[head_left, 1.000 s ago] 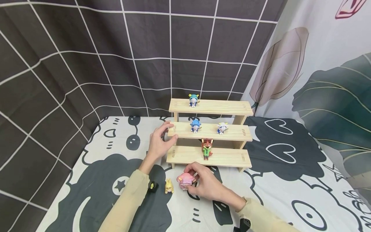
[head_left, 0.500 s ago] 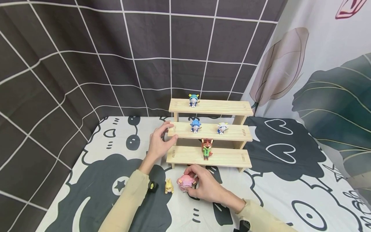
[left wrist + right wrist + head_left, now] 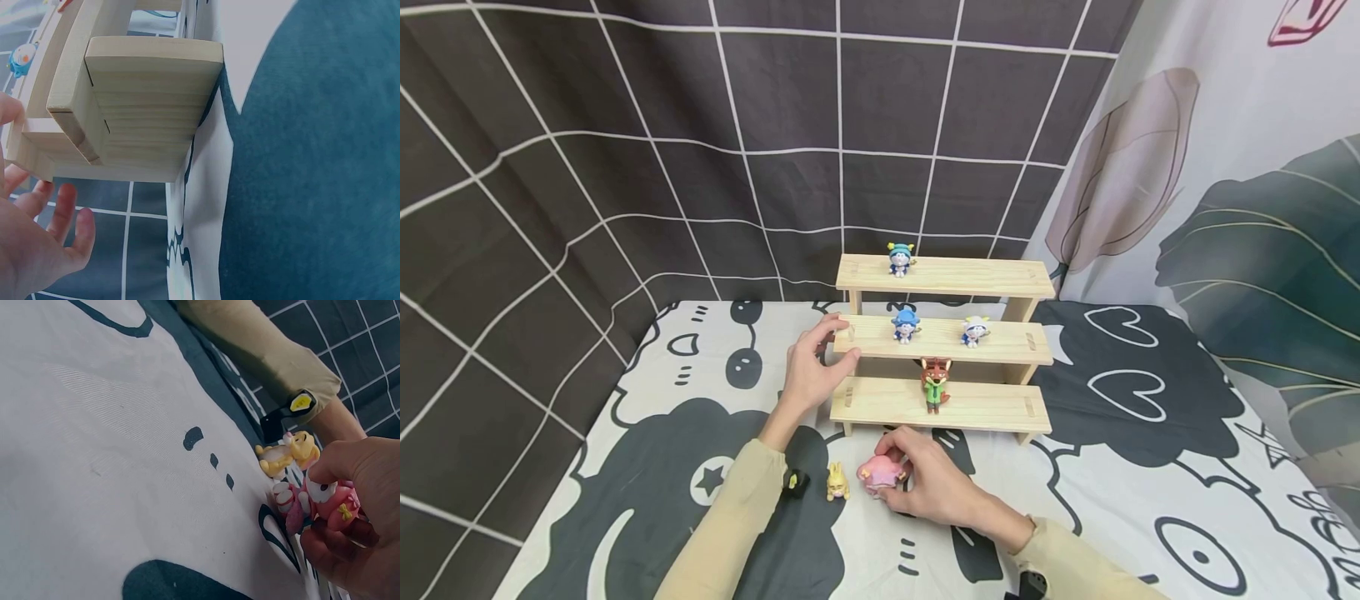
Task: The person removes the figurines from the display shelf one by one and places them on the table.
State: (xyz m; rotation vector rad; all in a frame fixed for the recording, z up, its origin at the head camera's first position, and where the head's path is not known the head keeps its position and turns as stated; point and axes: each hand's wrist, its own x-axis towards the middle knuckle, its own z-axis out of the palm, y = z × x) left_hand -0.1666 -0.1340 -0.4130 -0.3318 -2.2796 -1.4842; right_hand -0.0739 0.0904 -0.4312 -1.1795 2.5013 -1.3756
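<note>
In the head view my left hand [image 3: 808, 373] holds the left end of the middle tier of a three-tier wooden display shelf [image 3: 977, 408]. The left wrist view shows the thumb and fingertips at the shelf board's end [image 3: 30, 153], the other fingers spread loosely. My right hand [image 3: 936, 482] grips a pink figurine [image 3: 878, 471] between thumb and fingers, in front of the shelf and low over the cloth. In the right wrist view this pink figurine [image 3: 337, 503] has a small yellow bow. Left of it stands a yellow rabbit-like figurine [image 3: 837, 482].
A fox figurine [image 3: 936, 386] in green stands on the bottom tier. The middle tier bears a blue-hatted figurine [image 3: 906, 326] and a white-hatted one [image 3: 975, 331]. A teal-hatted figurine [image 3: 900, 260] stands on top. A dark grid curtain [image 3: 790, 192] hangs behind.
My right hand has shifted slightly down, and the pink figurine has turned a little in its grip. The left hand and the shelf have stayed put.
</note>
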